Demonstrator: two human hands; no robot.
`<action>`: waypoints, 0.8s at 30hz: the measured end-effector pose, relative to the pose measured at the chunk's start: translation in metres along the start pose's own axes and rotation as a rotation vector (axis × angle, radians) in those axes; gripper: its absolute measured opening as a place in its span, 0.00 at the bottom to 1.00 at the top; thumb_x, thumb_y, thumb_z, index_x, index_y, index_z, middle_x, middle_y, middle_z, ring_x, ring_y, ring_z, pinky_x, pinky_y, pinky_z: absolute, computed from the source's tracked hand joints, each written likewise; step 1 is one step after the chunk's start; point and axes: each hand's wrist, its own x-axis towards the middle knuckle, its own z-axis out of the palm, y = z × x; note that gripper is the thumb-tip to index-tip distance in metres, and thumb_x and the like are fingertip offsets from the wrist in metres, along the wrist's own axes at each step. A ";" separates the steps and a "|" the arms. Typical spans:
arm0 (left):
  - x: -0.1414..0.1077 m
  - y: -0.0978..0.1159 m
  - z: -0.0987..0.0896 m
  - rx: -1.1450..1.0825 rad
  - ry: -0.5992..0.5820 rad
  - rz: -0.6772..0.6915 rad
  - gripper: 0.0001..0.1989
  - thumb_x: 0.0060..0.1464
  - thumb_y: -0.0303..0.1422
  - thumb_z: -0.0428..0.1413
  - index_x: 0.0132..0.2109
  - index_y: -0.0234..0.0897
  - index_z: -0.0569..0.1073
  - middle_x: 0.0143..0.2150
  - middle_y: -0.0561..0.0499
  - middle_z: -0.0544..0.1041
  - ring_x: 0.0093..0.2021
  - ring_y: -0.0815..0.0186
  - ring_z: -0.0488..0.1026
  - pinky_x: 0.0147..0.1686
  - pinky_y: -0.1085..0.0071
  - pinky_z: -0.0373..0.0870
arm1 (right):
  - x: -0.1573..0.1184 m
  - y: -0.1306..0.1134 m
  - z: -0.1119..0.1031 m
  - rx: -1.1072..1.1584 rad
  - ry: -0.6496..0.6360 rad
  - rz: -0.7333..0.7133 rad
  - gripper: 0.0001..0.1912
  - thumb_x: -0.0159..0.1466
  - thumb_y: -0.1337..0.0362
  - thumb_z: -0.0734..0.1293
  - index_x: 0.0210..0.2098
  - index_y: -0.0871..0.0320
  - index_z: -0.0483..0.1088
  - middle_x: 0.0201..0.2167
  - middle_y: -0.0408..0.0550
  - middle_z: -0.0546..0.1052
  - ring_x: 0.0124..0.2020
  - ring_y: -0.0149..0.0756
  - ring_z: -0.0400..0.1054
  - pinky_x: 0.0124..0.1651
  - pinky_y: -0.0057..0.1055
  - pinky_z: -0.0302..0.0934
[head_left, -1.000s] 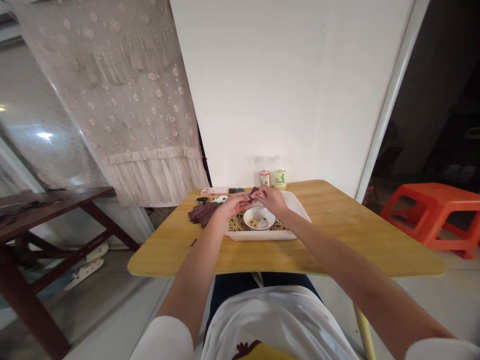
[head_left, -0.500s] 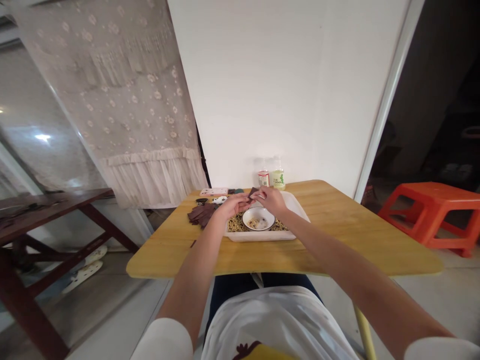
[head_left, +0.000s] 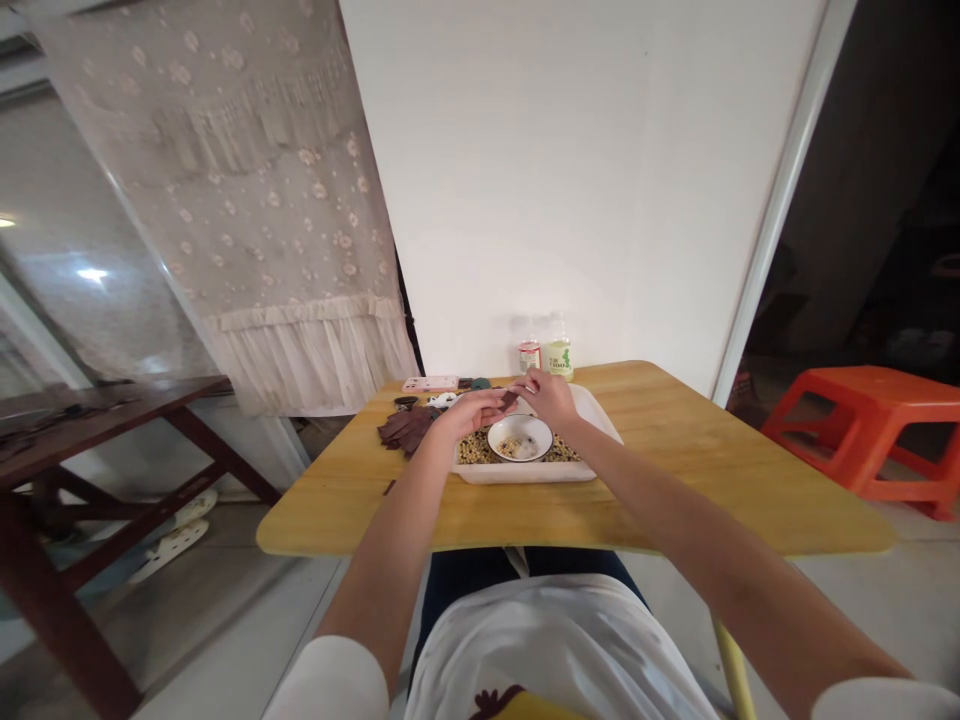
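On the worktop (head_left: 675,470), a pile of dark brown strips (head_left: 405,428) lies left of the left hand (head_left: 469,410), whose fingers (head_left: 491,401) pinch a small dark piece (head_left: 510,399) just beside the right hand (head_left: 547,396), its fingers pressed together above a white tray (head_left: 525,474) of beans (head_left: 472,452) around a white bowl (head_left: 520,438).

Two bottles (head_left: 559,360), one bowl (head_left: 520,458), one tray (head_left: 525,475), one stool (head_left: 862,395).

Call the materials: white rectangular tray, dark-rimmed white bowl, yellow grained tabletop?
The white rectangular tray looks like moulded plastic: smooth, slightly glossy, with rounded edges. The dark-rimmed white bowl looks like enamelled metal, given its glossy white surface and thin dark rim, though ceramic is possible. The yellow grained tabletop looks like varnished wood, with visible grain and a soft sheen.
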 end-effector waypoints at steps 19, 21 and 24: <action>0.002 -0.002 -0.001 0.077 0.062 -0.007 0.11 0.44 0.20 0.54 0.37 0.32 0.74 0.31 0.46 0.78 0.32 0.67 0.75 0.29 0.77 0.71 | 0.000 0.004 -0.003 0.089 0.000 -0.001 0.19 0.54 0.64 0.63 0.16 0.56 0.46 0.22 0.41 0.73 0.32 0.36 0.71 0.28 0.26 0.57; 0.001 -0.001 0.000 0.065 0.066 0.005 0.11 0.45 0.20 0.53 0.37 0.32 0.73 0.32 0.46 0.78 0.33 0.67 0.75 0.30 0.77 0.71 | 0.000 0.005 -0.003 0.108 -0.012 -0.024 0.19 0.54 0.63 0.62 0.16 0.55 0.46 0.21 0.41 0.73 0.33 0.37 0.71 0.28 0.26 0.57; 0.000 0.000 -0.001 0.053 0.036 0.017 0.11 0.45 0.21 0.53 0.38 0.32 0.73 0.33 0.45 0.78 0.35 0.66 0.75 0.31 0.77 0.71 | -0.001 0.004 -0.004 0.117 -0.030 -0.053 0.19 0.55 0.63 0.62 0.16 0.55 0.46 0.19 0.41 0.71 0.35 0.37 0.71 0.26 0.24 0.55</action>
